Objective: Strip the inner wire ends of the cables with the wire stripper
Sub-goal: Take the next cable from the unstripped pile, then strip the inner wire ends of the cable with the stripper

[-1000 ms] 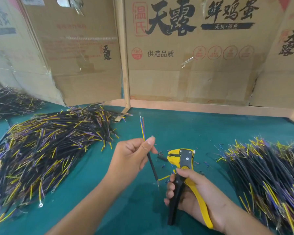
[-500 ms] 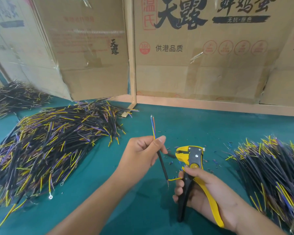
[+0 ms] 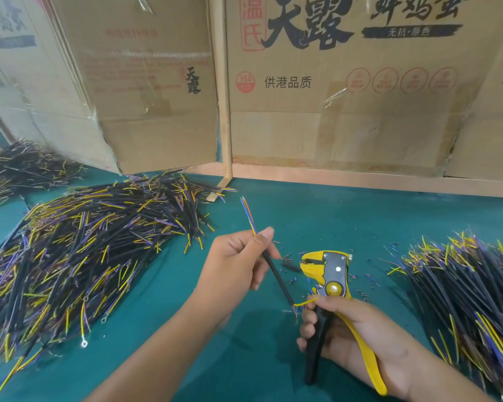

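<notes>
Head view: left hand point(image 3: 233, 265) pinches cable point(image 3: 276, 274), right hand point(image 3: 352, 335) grips stripper point(image 3: 328, 274).

Bare forearms, no sleeves; hands point(image 3: 235, 265) ungloved

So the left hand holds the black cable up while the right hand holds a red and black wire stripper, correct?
Not quite: in the head view the wire stripper is yellow and black, not red. The rest stands: the left hand holds the black cable and the right hand holds the stripper.

A black cable point(image 3: 276, 275) with coloured inner wires fanned at its upper end is held tilted, just left of the upright yellow-and-black wire stripper point(image 3: 330, 281).
</notes>
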### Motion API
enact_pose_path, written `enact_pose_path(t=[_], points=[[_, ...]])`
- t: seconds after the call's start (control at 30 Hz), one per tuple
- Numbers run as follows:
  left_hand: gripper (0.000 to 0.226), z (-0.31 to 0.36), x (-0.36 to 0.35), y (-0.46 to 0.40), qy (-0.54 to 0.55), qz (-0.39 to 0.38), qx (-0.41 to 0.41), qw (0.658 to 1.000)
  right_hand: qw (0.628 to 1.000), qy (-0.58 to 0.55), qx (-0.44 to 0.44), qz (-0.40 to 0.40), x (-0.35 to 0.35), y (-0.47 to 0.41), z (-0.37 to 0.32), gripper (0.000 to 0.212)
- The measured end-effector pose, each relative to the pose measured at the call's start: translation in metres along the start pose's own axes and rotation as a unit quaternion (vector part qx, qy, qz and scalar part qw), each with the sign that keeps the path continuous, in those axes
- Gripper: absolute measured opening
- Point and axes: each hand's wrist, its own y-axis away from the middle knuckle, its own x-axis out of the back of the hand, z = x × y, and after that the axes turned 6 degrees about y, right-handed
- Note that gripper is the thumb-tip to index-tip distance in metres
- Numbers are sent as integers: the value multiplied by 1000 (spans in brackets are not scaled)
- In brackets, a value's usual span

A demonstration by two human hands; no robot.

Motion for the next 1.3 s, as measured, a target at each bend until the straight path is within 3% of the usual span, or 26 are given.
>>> enact_pose_path(t=[0.17,0.27,0.33,0.43,0.6,0.73,0.87,1.03,1.2,1.3], points=[[43,0,0,-2,20,13,14,1000,1000,-10,-14,19,0,-5,-1,55],[40,0,1,-2,93,9,39,995,1000,-10,-13,16,-1,-4,-1,56],[31,3,4,-2,163,-24,56,985,1000,-12,-12,9,-1,-3,-1,55],[23,4,6,-2,178,-89,55,979,1000,-16,-12,6,-1,-1,-1,54],[56,1,4,7,104,-207,33,972,1000,-8,-10,3,-2,-2,-1,50],[80,2,1,15,-27,-307,37,951,1000,-13,-7,2,1,-6,-1,51],[98,-3,0,17,-57,-355,60,931,999,-14,14,28,5,-13,-3,57],[58,-6,-6,16,-11,-283,69,956,1000,-3,5,-16,13,-11,4,41],[40,-12,-6,14,15,-278,82,957,1000,3,7,-22,15,-15,3,36],[26,-18,-9,12,-7,-238,86,967,1000,7,1,-29,16,-17,4,32]])
